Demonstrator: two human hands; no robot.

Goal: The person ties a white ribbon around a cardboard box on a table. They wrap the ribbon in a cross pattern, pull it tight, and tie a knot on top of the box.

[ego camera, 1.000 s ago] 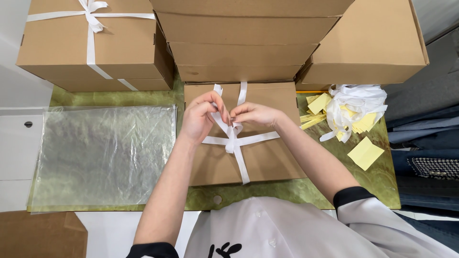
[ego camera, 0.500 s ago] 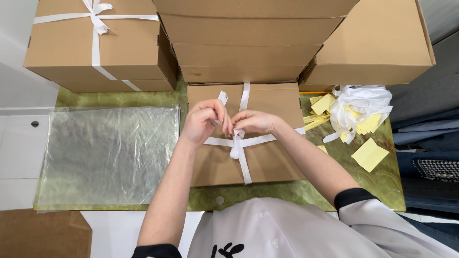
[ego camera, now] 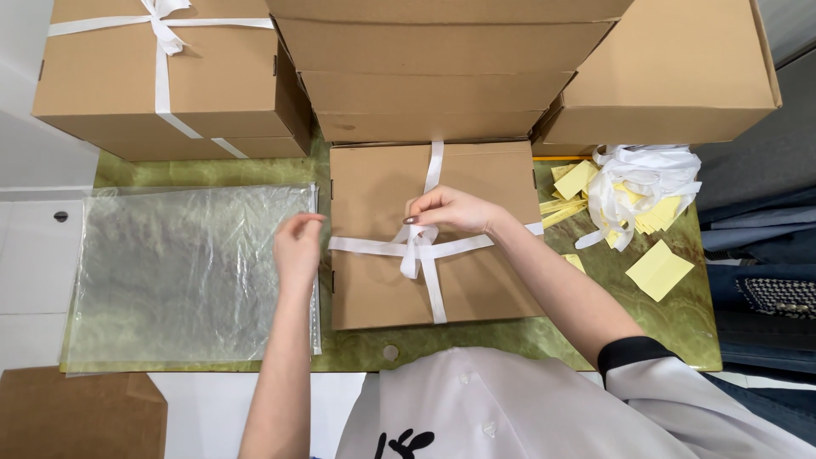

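Our right hand point(ego camera: 450, 211) pinches the white ribbon point(ego camera: 418, 248) at its knot, on the flat cardboard box point(ego camera: 382, 289) before us; our left hand point(ego camera: 297, 246) hovers loosely curled, holding nothing, beside the box's left edge. We should keep tension at the crossing. Plastic sheets point(ego camera: 187, 272) lie left; stacked boxes point(ego camera: 442, 85) crowd behind.

Bright, even light from overhead; shadows under the boxes point(ego camera: 433, 76) are soft and short. Dull glare spreads over the plastic sheet point(ego camera: 183, 276) left of them. Focus sharp, edges slightly bowed.
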